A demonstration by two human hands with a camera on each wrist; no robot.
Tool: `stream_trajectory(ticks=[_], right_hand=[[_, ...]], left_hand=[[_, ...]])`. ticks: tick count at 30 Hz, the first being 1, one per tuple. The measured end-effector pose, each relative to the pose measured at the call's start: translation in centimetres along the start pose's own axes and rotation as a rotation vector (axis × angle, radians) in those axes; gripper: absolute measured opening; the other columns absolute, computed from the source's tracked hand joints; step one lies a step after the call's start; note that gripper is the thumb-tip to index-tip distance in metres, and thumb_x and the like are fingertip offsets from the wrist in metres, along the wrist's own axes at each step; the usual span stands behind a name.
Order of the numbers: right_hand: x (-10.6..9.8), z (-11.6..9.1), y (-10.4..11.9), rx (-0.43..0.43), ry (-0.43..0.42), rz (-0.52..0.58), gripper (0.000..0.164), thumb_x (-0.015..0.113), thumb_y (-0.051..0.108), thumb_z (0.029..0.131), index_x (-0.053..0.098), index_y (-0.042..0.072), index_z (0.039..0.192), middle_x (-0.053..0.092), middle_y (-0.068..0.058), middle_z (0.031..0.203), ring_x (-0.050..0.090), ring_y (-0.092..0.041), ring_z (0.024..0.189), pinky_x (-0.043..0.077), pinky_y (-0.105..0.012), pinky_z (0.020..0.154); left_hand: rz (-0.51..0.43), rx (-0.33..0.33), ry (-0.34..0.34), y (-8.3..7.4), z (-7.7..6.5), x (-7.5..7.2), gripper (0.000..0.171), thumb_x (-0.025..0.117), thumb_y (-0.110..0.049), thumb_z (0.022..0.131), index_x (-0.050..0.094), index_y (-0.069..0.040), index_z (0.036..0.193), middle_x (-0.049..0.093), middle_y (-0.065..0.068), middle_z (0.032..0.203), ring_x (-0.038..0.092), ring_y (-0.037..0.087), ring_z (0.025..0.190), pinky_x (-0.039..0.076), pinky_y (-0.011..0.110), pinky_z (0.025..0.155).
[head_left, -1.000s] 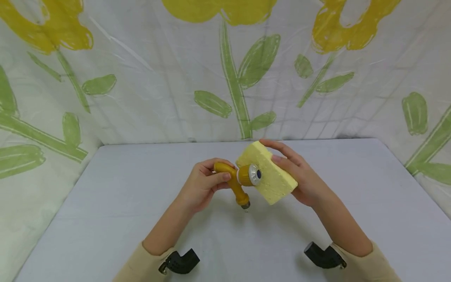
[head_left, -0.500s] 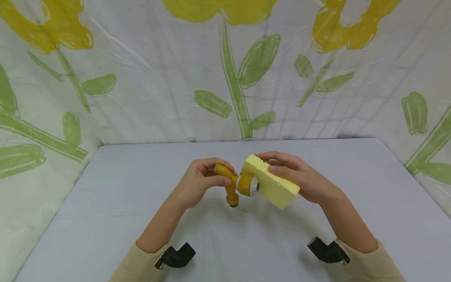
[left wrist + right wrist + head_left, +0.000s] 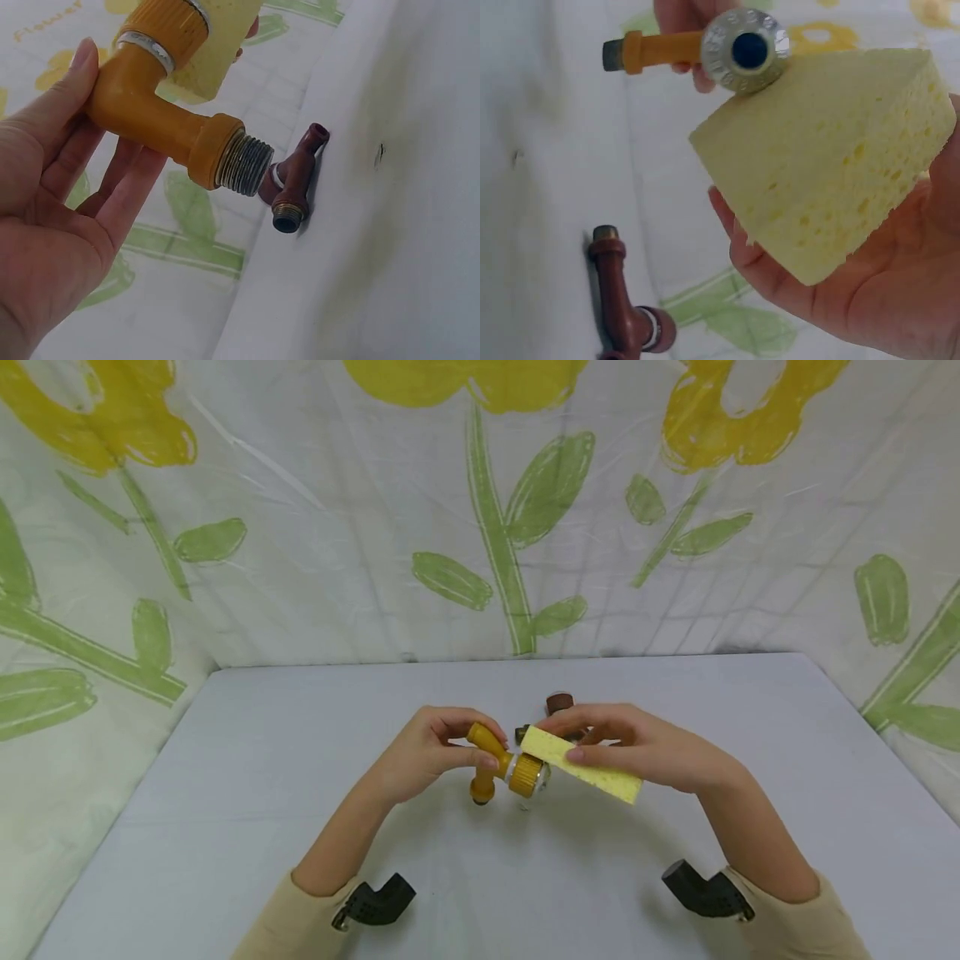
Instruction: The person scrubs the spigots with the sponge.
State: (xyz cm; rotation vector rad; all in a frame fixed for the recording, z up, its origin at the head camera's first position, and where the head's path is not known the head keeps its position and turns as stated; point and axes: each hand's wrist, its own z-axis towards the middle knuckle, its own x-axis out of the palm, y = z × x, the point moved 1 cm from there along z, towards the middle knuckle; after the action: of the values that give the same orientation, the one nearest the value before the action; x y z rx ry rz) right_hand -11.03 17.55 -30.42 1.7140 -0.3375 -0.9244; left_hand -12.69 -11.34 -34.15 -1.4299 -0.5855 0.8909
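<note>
My left hand point(image 3: 431, 756) pinches a yellow tap point(image 3: 525, 774) between thumb and fingers, held up over the table. The left wrist view shows its threaded end point(image 3: 246, 165) pointing toward the brown tap lying beyond. In my right hand point(image 3: 645, 747) is a pale yellow sponge point(image 3: 607, 779), thumb on one side and fingers behind. One edge of the sponge is right at the silver dial ring point(image 3: 776, 45) around the dark blue centre of the tap's knob. Behind the right hand lies a brown tap point(image 3: 559, 702), partly hidden in the head view.
A white-covered table point(image 3: 262, 760) spreads under both hands, with a small dark mark point(image 3: 379, 154) on its cover. At its back hangs a pale sheet point(image 3: 322, 568) painted with yellow flowers and green leaves. Black angled devices point(image 3: 375, 900) sit at both sleeves.
The right hand has come down and tipped the sponge flatter, bringing the brown tap behind it into sight. The yellow tap has turned, its knob dipping and its threaded end swinging left.
</note>
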Motion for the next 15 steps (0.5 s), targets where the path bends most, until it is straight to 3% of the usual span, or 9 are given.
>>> stream_trajectory(ticks=[5, 9, 15], right_hand=[[0.24, -0.26, 0.33, -0.001, -0.045, -0.099, 0.038, 0.068, 0.023, 0.105, 0.066, 0.022, 0.143, 0.065, -0.007, 0.133, 0.061, -0.027, 0.106, 0.058, -0.035, 0.078], [0.50, -0.30, 0.27, -0.032, -0.102, -0.174, 0.038, 0.070, 0.022, 0.104, 0.066, 0.027, 0.142, 0.064, 0.001, 0.138, 0.059, -0.021, 0.109, 0.057, -0.034, 0.079], [0.81, -0.41, 0.46, -0.081, -0.120, -0.175, 0.039, 0.072, 0.020, 0.102, 0.067, 0.031, 0.139, 0.061, 0.003, 0.139, 0.057, -0.021, 0.112, 0.055, -0.035, 0.080]], left_hand=[[0.040, 0.003, 0.011, 0.13, 0.02, 0.00, 0.019, 0.078, -0.002, 0.094, 0.076, 0.002, 0.112, 0.075, 0.008, 0.109, 0.069, 0.023, 0.093, 0.064, 0.032, 0.082], [0.059, 0.013, 0.010, 0.11, 0.01, 0.03, 0.017, 0.079, -0.003, 0.093, 0.078, -0.002, 0.110, 0.076, 0.007, 0.108, 0.070, 0.023, 0.093, 0.064, 0.032, 0.081], [0.082, 0.019, -0.020, 0.18, -0.01, -0.11, 0.018, 0.080, -0.003, 0.093, 0.077, 0.000, 0.110, 0.076, 0.008, 0.106, 0.070, 0.021, 0.089, 0.063, 0.030, 0.078]])
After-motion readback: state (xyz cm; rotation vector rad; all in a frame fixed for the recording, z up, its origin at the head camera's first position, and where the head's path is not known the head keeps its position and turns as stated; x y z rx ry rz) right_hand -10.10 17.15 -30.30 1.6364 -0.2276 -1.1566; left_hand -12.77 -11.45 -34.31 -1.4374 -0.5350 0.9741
